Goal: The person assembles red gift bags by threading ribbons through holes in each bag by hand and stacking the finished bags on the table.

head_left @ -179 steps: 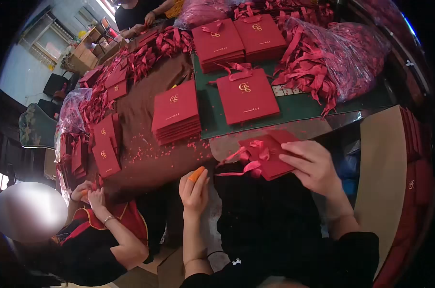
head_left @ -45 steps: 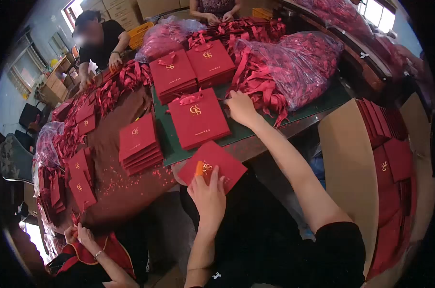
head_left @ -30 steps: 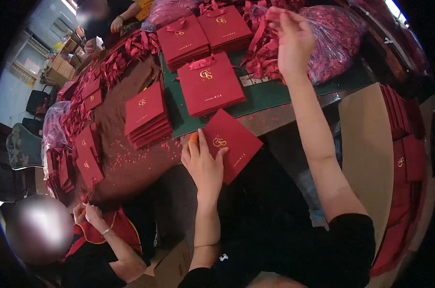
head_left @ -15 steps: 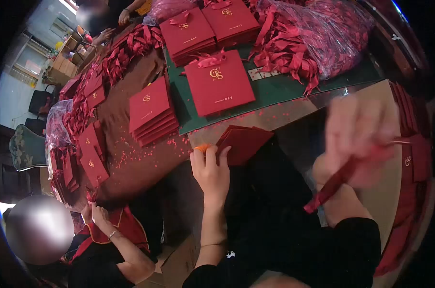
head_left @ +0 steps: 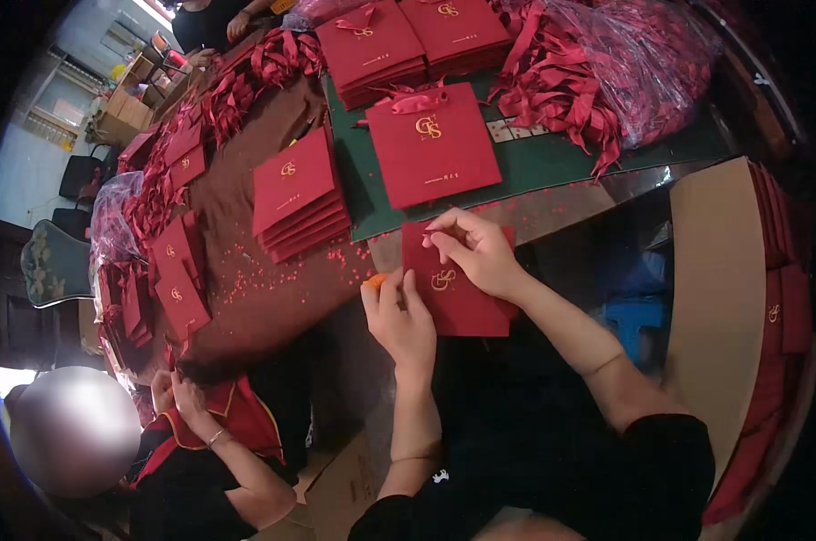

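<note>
A red paper gift bag [head_left: 462,316] with a gold monogram is held in front of me, below the table edge. My left hand [head_left: 399,311] grips its left side, thumb on the front; an orange band [head_left: 374,281] wraps one finger. My right hand [head_left: 473,252] is over the bag's upper part, thumb and forefinger pinched near the top edge. A short dark-red ribbon end [head_left: 428,231] shows at those fingertips; the rest is hidden. Just beyond stands a finished-looking red bag [head_left: 435,149] with a ribbon handle, on the green mat [head_left: 363,212].
Left of the mat lies a stack of red bags [head_left: 300,198]. More bags [head_left: 372,54] and a plastic-wrapped heap of ribbons [head_left: 606,81] are at the back. A cardboard box [head_left: 719,270] with bags stands right. A co-worker's hands [head_left: 178,394] work at lower left.
My right hand has swung left from the box side, where a red ribbon trailed by it, to the bag. The bag has turned so its monogram faces me.
</note>
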`<state>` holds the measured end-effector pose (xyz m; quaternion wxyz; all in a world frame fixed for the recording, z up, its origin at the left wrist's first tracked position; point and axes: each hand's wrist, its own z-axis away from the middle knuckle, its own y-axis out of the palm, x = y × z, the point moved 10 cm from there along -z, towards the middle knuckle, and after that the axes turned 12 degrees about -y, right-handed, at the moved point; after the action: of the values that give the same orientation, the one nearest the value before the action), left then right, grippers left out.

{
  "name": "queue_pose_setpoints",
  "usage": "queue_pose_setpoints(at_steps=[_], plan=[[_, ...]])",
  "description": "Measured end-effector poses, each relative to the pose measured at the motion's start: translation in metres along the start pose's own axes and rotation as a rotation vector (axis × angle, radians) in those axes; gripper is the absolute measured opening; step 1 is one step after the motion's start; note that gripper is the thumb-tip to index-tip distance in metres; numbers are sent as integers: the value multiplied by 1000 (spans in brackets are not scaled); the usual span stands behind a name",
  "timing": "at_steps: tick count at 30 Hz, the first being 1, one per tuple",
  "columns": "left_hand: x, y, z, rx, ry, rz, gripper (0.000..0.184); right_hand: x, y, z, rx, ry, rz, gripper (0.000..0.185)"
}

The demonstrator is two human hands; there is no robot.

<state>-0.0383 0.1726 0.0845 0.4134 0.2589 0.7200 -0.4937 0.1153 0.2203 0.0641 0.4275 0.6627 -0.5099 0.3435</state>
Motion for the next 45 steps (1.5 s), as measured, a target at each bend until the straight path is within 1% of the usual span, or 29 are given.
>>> queue_pose_setpoints(at_steps=[1, 3, 4, 6, 7, 9, 10, 12, 13, 15, 17, 18, 20, 24, 27, 29, 30, 32, 34, 36, 39, 40, 42, 43, 45], plan=[[3, 1, -2, 0, 1, 2, 10, -4, -1, 2, 10, 11, 32, 13], [-8, -1, 0, -47, 189, 44, 12, -5, -2, 4, 20, 24, 63, 14], [-8, -2, -1, -48, 188, 44, 12, -3, -1, 4, 18, 34, 38, 13], [10, 8, -10, 112, -54, 208, 19, 3, 1, 4, 13, 43, 10, 12], [8, 4, -12, 112, -52, 207, 19, 6, 0, 4, -2, 54, -5, 12], [15, 14, -16, 254, -134, 125, 26, 4, -2, 6, -18, 63, -21, 11], [16, 14, -18, 253, -131, 124, 26, 0, -1, 6, 19, 31, -1, 11], [25, 24, -19, 338, -223, 271, 27, -1, 1, 7, 56, -1, 19, 11], [25, 25, -20, 338, -221, 272, 27, 0, 1, 7, 62, -19, 43, 11], [22, 27, -20, 369, -226, 382, 27, 1, 2, 8, 66, -38, 68, 11], [25, 27, -19, 370, -227, 405, 27, 10, 4, 7, 92, -138, 227, 10], [28, 27, -18, 369, -228, 427, 27, 12, 4, 7, 92, -138, 227, 10], [32, 28, -17, 364, -237, 454, 28, 22, 10, 6, 153, -206, 371, 13], [27, 28, -14, 366, -236, 509, 29, 18, 13, 8, 148, -219, 432, 14], [27, 25, -13, 334, -217, 482, 29, 17, 16, 10, 170, -227, 446, 13], [32, 25, -12, 310, -207, 458, 28, 22, 19, 11, 194, -290, 466, 13], [33, 24, -12, 286, -200, 432, 28, 24, 19, 10, 195, -291, 467, 13], [29, 22, -10, 279, -201, 406, 28, 19, 15, 8, 184, -177, 447, 13], [29, 22, -8, 272, -202, 381, 28, 19, 17, 7, 208, -192, 445, 14], [26, 22, -8, 262, -140, 386, 29, 20, 19, 6, 229, -209, 444, 14], [29, 22, -6, 265, -192, 382, 30, 19, 22, 7, 266, -223, 472, 13], [28, 23, -5, 269, -197, 380, 30, 19, 22, 7, 263, -185, 468, 13], [22, 19, -4, 234, -131, 312, 29, 18, 23, 8, 260, -140, 463, 13], [23, 20, -4, 235, -132, 313, 29, 19, 22, 7, 253, -126, 455, 12], [18, 16, -3, 203, -37, 256, 28, 20, 23, 5, 243, -110, 443, 11]])
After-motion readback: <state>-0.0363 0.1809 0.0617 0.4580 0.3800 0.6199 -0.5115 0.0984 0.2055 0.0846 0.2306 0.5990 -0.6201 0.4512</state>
